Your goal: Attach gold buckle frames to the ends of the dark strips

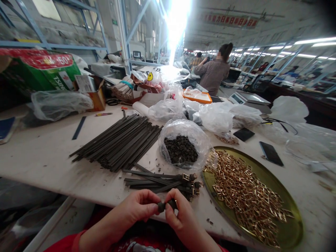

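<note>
My left hand (136, 206) and my right hand (181, 213) meet at the table's near edge, both pinched on a short dark strap piece (166, 204) held between the fingertips. Just beyond them lies a small pile of dark straps with gold buckles fitted (168, 182). A round brass-coloured tray (288, 231) heaped with gold buckles (244, 192) sits to the right. An open plastic bag of small dark loops (181, 148) stands behind the straps. A large bundle of plain dark straps (120, 141) lies to the left.
Crumpled plastic bags (217, 115), two dark phones (271, 153), a scale (249, 99), an orange tray (198, 96) and cardboard boxes (39, 70) crowd the far side. A person (214, 71) stands with back turned beyond the table.
</note>
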`<state>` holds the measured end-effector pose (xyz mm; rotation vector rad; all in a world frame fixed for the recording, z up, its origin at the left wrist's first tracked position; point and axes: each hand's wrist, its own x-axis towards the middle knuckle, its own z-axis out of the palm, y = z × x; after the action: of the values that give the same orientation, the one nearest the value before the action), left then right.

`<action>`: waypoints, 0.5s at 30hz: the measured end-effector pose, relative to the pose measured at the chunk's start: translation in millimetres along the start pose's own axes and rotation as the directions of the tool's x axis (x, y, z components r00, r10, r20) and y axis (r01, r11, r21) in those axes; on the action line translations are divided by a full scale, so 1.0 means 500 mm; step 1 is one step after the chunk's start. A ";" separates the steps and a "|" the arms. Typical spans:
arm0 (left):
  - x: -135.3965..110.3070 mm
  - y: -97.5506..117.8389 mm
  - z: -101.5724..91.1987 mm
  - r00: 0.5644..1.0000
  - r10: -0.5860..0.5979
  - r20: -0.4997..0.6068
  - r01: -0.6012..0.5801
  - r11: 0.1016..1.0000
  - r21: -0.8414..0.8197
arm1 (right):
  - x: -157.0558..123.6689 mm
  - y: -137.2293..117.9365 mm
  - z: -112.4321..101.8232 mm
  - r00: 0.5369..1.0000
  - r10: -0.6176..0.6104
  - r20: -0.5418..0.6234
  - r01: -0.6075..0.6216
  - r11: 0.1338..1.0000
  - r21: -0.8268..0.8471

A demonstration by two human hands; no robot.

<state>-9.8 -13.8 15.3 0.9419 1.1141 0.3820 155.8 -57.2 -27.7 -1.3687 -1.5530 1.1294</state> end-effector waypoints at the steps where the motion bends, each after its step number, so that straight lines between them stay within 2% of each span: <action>1: 0.003 -0.003 -0.001 1.000 -0.006 0.016 0.006 1.000 0.003 | 0.001 0.000 -0.001 1.000 -0.010 0.003 0.010 1.000 -0.024; 7: 0.021 -0.035 -0.016 0.988 -0.077 0.131 0.078 0.997 -0.001 | -0.001 0.010 0.009 0.999 0.035 0.012 -0.035 0.999 0.004; 11: 0.023 -0.040 -0.010 0.988 -0.084 0.126 0.070 0.991 0.114 | -0.008 0.018 0.010 1.000 0.018 0.012 -0.018 1.000 0.022; 15: 0.019 -0.032 0.003 0.992 -0.037 0.122 0.005 0.969 0.248 | -0.014 0.026 0.010 1.000 -0.005 0.011 0.004 0.999 0.037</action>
<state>-7.1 -17.2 -3.0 1.1571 1.0704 0.1643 156.3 -64.2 -41.6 -1.3358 -1.5350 1.1593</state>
